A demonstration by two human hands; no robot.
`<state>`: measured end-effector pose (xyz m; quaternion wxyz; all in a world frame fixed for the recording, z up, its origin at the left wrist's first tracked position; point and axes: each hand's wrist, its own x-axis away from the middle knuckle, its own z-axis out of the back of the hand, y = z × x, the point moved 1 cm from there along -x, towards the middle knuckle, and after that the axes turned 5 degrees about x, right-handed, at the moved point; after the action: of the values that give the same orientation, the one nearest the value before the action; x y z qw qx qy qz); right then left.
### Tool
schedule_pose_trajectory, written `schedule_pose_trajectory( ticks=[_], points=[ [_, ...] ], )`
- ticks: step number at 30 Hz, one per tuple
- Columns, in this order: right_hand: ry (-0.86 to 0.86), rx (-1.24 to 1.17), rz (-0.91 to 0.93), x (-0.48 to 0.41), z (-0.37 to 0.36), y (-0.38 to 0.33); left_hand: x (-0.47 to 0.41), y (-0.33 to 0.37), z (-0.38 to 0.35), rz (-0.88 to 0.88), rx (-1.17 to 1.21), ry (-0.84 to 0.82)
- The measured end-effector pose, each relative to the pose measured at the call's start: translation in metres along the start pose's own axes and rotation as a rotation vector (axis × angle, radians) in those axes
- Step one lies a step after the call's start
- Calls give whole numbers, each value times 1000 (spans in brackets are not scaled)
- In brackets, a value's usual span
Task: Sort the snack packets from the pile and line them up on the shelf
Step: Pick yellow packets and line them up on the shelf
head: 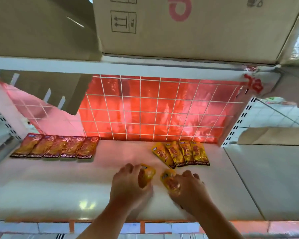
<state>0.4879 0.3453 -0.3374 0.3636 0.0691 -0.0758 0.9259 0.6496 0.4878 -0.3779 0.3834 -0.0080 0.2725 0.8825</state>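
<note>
On the white shelf (59, 187) a row of several red snack packets (55, 147) lies at the back left, side by side. A row of several yellow snack packets (181, 153) lies at the back right, slightly fanned. My left hand (128, 183) grips one yellow packet (146, 175) near the shelf's middle. My right hand (190, 188) grips another yellow packet (169, 182) just right of it. Both held packets sit low over the shelf, in front of the yellow row and a little left of it. No pile is in view.
A white wire grid (154, 107) backed by red film closes the shelf's rear. Cardboard boxes (179, 26) stand on the shelf above. A brown box (47, 90) hangs into the back left. A slotted upright (238, 125) bounds the right side; price-tag strip along the front edge.
</note>
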Motion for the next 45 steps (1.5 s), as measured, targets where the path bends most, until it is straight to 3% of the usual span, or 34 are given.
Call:
schedule_pose_trajectory(
  ticks=[5,11,17,21,25,28,30,32,35,45],
  points=[
    [156,-196,91,-45,10,6,-7,-3,-8,-34,-16,-2],
    [61,125,134,-101,27,-26,-8,-6,-11,-31,-50,-2],
    [-73,253,122,-128,27,-57,-9,-8,-14,-29,-59,-3],
    [-117,184,114,-143,22,-67,-9,-9,-15,-40,-58,6],
    [-119,-90,-25,-153,38,-66,-9,-9,-15,-48,-54,10],
    [18,-202,25,-153,44,-49,-8,-9,-15,-60,-45,10],
    [108,-89,175,-146,38,-38,-9,-9,-14,-56,-49,6],
    [71,106,278,-137,27,-31,-9,-9,-14,-56,-55,5],
    [-46,195,234,-128,17,-28,-9,-9,-14,-66,-67,9],
    [97,135,117,-134,-3,-48,-9,-9,-13,-78,-74,3]
  ],
)
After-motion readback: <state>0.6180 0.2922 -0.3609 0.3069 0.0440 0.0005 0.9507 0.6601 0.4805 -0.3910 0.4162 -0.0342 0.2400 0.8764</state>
